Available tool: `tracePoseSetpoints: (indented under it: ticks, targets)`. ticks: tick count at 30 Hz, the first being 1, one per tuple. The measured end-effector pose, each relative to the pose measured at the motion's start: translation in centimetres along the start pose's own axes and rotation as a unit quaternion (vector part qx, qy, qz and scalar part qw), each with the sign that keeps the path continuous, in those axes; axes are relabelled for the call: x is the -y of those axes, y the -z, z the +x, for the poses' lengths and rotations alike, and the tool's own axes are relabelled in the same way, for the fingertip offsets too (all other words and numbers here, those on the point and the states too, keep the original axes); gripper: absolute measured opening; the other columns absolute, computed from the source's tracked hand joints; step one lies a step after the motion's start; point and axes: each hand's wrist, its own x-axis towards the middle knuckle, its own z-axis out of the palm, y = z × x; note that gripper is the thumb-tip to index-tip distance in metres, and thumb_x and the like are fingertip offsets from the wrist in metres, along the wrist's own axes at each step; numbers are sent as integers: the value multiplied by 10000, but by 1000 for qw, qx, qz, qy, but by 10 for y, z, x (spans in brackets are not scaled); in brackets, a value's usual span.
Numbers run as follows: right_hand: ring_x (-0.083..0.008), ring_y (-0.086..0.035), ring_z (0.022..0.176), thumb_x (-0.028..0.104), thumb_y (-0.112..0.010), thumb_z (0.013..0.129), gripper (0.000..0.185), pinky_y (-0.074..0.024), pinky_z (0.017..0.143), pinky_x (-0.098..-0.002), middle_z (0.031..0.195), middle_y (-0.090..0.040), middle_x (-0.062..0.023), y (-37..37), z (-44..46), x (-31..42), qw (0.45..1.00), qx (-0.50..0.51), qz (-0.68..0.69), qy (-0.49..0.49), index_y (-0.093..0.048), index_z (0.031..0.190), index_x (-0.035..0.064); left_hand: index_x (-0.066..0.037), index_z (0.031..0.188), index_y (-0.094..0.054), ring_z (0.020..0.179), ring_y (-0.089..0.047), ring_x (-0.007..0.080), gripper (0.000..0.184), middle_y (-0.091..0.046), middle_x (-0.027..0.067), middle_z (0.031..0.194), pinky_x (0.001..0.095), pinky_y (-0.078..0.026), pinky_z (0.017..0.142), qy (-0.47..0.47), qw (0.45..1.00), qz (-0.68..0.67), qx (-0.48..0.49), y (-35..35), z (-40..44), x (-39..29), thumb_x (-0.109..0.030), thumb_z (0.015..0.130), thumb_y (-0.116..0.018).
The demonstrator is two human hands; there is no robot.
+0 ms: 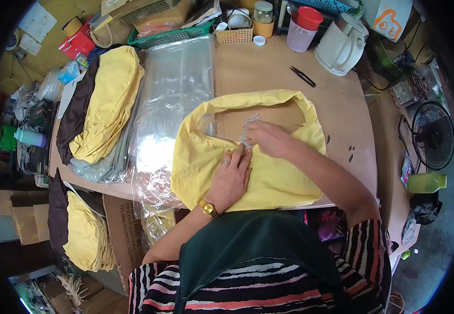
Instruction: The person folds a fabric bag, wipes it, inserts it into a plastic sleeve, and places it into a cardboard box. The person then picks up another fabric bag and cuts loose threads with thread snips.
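A yellow cloth bag (284, 172) lies flat on the table, its wide strap looped away from me. My left hand (230, 175), wearing a ring and a gold watch, rests on the bag with bent fingers gathered at its upper edge. Just past those fingertips, my right hand (266, 137) is closed on a crumpled grey-white strip (249, 125), whose exact kind I cannot make out. The strip lies at the bag's opening, inside the strap loop. Both hands nearly touch, and my right fingers partly hide the strip.
Clear plastic sheets (172, 89) lie left of the bag, beside stacked yellow and dark cloth pieces (109, 104). Small black snips (303, 76) sit beyond the strap. A white kettle (341, 44), a lidded jar (263, 18) and baskets line the back. A fan (433, 135) stands at right.
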Motion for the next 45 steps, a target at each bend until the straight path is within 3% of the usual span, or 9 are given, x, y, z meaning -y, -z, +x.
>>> tracePoseSetpoints:
  ticks: [2,6,8,14,17,23,29,32,45]
  targets:
    - [-309,-583,865,-31,-619,751,87,-478,766,-378,844,-585,-120,21,12,-19,984,159,-57,-49,-639,823,12,-90,1382,-460,1235,-394,425,493,-321,193,1465,497,-349,1038,-25,1000,-4,-5,0,1,1,-147,897,-536]
    - [-288,-604,945,102,-670,825,170,-477,849,-364,994,-640,-149,76,60,-23,970,-111,116,-183,-672,983,40,-203,1395,-466,1365,-244,457,512,-229,173,1532,639,-220,1070,-9,995,98,-1,5,1,-5,-199,889,-541]
    - [-332,-585,1043,312,-642,872,387,-461,908,-397,1097,-620,-182,97,58,-48,951,-185,-130,-211,-608,1166,63,-258,1394,-468,1403,-126,488,513,-212,170,1542,711,-150,1047,23,997,74,-2,3,0,-5,-225,888,-545]
    - [-398,-434,1259,561,-482,911,670,-359,1044,-466,1329,-467,-227,82,24,-147,875,-27,-157,-458,-435,1345,52,-270,1426,-421,1395,-132,509,517,-200,182,1544,704,-148,1049,14,996,93,4,-1,5,-6,-245,917,-509]
    - [-384,-324,1347,471,-541,906,611,-241,1106,-553,1450,-337,-218,89,37,-62,894,-203,-179,-356,-426,1370,91,-208,1448,-387,1411,-117,484,547,-179,194,1551,698,-115,1064,28,996,81,14,-3,7,-6,-315,925,-505]
    - [-378,-341,1328,342,-630,858,562,-246,1125,-513,1441,-356,-191,21,-40,48,949,-71,-283,-122,-465,1312,56,-86,1469,-319,1445,-75,414,698,-139,224,1557,669,-35,1092,134,981,141,2,42,18,42,-481,918,-485]
    - [-338,-433,1232,267,-726,781,499,-298,1065,-493,1325,-444,-161,110,-98,57,949,-190,-122,-222,-506,1184,71,-163,1464,-343,1448,-81,408,826,-114,169,1579,673,-74,1090,2,995,12,96,102,-8,46,-525,791,-657]
    - [-345,-481,1128,167,-753,732,421,-354,985,-479,1159,-500,-162,127,-134,92,968,42,-30,-246,-517,1067,70,-194,1413,-412,1427,-172,391,850,-209,158,1546,640,-107,1110,-7,969,66,236,134,-45,25,-386,677,-790]
    - [-280,-478,667,-51,-571,552,229,-356,725,-371,660,-424,-66,109,-146,72,972,-69,-177,-137,-414,661,76,-85,939,-557,878,-545,297,335,-562,96,951,405,-431,782,-99,994,36,41,97,-41,67,-148,668,-744]
